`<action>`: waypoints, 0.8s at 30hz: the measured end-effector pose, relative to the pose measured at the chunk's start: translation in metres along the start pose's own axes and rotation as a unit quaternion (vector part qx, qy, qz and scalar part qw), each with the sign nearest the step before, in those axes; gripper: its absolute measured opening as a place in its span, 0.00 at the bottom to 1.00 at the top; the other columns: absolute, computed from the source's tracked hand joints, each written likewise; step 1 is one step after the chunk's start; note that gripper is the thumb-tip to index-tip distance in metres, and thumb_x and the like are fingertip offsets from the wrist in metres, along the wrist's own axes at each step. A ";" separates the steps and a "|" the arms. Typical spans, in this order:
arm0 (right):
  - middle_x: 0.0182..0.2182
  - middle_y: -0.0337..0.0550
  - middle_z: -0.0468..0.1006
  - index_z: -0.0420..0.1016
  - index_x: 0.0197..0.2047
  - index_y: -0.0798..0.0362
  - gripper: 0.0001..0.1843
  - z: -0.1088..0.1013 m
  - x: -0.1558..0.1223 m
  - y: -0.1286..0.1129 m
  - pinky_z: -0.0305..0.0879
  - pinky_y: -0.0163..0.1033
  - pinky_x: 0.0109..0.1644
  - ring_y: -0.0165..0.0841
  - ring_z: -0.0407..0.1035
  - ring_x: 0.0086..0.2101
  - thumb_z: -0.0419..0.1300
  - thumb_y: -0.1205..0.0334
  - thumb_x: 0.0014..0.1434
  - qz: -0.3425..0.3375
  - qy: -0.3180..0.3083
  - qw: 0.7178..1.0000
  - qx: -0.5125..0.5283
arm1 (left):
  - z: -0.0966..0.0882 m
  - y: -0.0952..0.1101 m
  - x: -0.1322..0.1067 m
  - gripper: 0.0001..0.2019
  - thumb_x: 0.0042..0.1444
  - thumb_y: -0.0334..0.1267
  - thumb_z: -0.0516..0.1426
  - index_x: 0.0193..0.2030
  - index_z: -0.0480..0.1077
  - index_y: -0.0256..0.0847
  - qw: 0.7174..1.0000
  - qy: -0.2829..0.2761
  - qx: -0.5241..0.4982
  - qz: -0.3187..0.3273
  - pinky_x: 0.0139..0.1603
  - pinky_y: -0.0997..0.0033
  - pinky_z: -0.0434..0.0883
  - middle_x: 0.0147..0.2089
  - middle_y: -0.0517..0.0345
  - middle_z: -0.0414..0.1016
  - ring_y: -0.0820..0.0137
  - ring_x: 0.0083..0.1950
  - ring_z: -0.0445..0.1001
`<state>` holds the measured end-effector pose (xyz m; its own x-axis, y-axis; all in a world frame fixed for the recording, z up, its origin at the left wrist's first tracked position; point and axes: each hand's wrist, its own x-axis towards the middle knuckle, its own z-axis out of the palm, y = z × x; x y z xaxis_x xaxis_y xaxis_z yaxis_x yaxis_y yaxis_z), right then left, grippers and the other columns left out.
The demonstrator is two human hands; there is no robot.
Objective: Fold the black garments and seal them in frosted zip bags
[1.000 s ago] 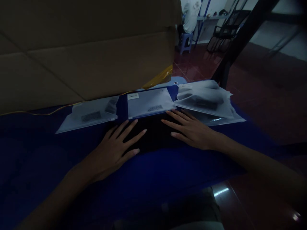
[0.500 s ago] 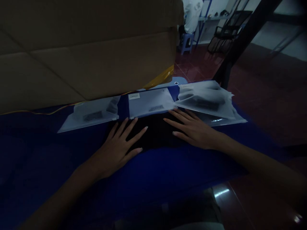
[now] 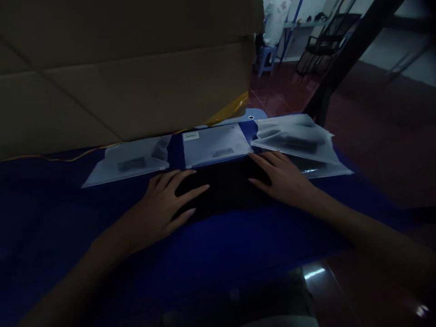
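Observation:
A black item (image 3: 225, 188), perhaps folded cloth, lies on the blue table cover (image 3: 218, 245); its outline is lost in the dark. My left hand (image 3: 166, 200) rests at its left side, fingers apart and a little bent. On its right side is my right hand (image 3: 281, 177), open, with the thumb away from the bent fingers. Just beyond the black item lies a frosted zip bag (image 3: 211, 145) with a white label. Another zip bag (image 3: 136, 156) is past my left hand, and crumpled frosted bags (image 3: 296, 136) overlap past my right hand.
A large cardboard box (image 3: 136, 91) with loose yellow tape (image 3: 230, 111) stands behind the bags. A thin yellow cord (image 3: 68, 159) runs along its base. At the back right are a dark slanted post (image 3: 350, 59), a black chair (image 3: 327, 41) and a person (image 3: 272, 22) on a blue stool (image 3: 266, 59).
The fingers of both hands have bent and drawn closer together. My left hand has shifted slightly left, and my right fingertips have moved a little to the right.

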<state>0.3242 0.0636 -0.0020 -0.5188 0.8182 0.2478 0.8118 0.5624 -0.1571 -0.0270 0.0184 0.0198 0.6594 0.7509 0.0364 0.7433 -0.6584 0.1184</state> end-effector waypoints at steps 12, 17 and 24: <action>0.52 0.49 0.81 0.74 0.62 0.48 0.22 -0.016 0.003 0.000 0.76 0.59 0.51 0.49 0.78 0.47 0.57 0.64 0.65 0.063 0.035 0.995 0.074 | -0.010 -0.010 0.006 0.27 0.74 0.39 0.52 0.76 0.57 0.61 0.992 -0.009 -0.014 0.124 0.79 0.42 0.54 0.79 0.61 0.57 0.57 0.78 0.57; 0.54 0.47 0.81 0.76 0.59 0.48 0.21 -0.023 0.005 0.007 0.73 0.61 0.58 0.50 0.76 0.54 0.62 0.61 0.62 0.086 0.034 0.976 0.196 | -0.008 -0.009 0.007 0.28 0.73 0.46 0.53 0.77 0.53 0.64 0.992 -0.033 -0.010 0.120 0.79 0.31 0.39 0.81 0.63 0.52 0.52 0.81 0.51; 0.51 0.47 0.81 0.77 0.58 0.45 0.25 -0.039 0.009 0.011 0.80 0.55 0.50 0.46 0.79 0.48 0.70 0.52 0.58 0.190 -0.068 0.834 0.513 | 0.000 0.018 0.011 0.28 0.73 0.42 0.54 0.76 0.55 0.63 0.991 -0.017 -0.042 0.123 0.76 0.24 0.33 0.79 0.61 0.55 0.50 0.80 0.51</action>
<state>0.3386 0.0722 0.0355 -0.3590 0.9273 -0.1059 0.3046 0.0092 -0.9524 -0.0059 0.0147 0.0220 0.8239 0.5652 0.0414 0.5485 -0.8136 0.1927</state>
